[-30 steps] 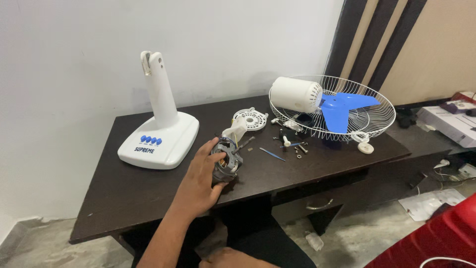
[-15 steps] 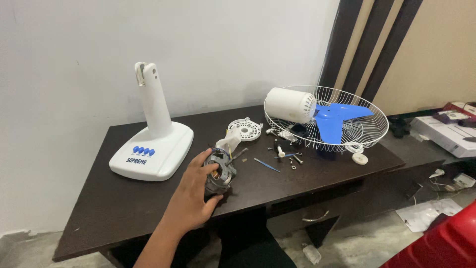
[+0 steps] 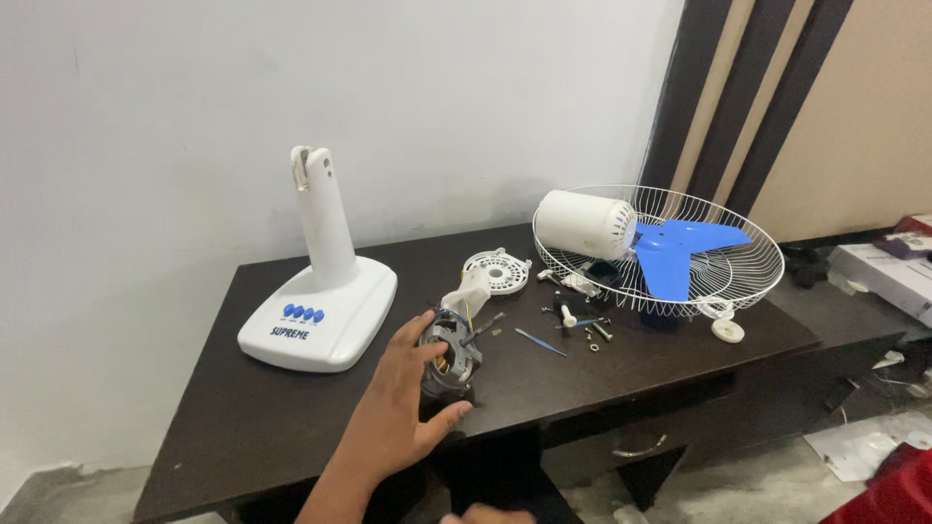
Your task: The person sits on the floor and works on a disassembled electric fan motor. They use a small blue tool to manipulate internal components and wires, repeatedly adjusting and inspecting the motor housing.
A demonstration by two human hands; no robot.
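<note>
Since the earlier frame, the left hand (image 3: 396, 412) is loosening off the fan motor (image 3: 449, 352): before, it was wrapped over the part; now the fingers are spreading, with the fingertips (image 3: 416, 330) touching the motor's left side and the thumb pointing right beneath it. The forearm is rising from the bottom edge, wrist straight. The motor, a round metal stator with coppery windings and a thin steel shaft, is sitting on the dark wood-grain table (image 3: 243, 427) near its front edge, right of the glossy white plastic fan base (image 3: 320, 311) with its upright neck and blue buttons. Behind it, a white ribbed disc cover (image 3: 497, 271) is lying flat. Further right, a white wire grille (image 3: 660, 247) is holding a smooth white cylindrical housing (image 3: 584, 224) and blue blades (image 3: 680, 257). Loose screws (image 3: 592, 340) are lying between. Only a sliver of the right hand (image 3: 485, 514) is showing at the bottom edge; its pose cannot be told.
</note>
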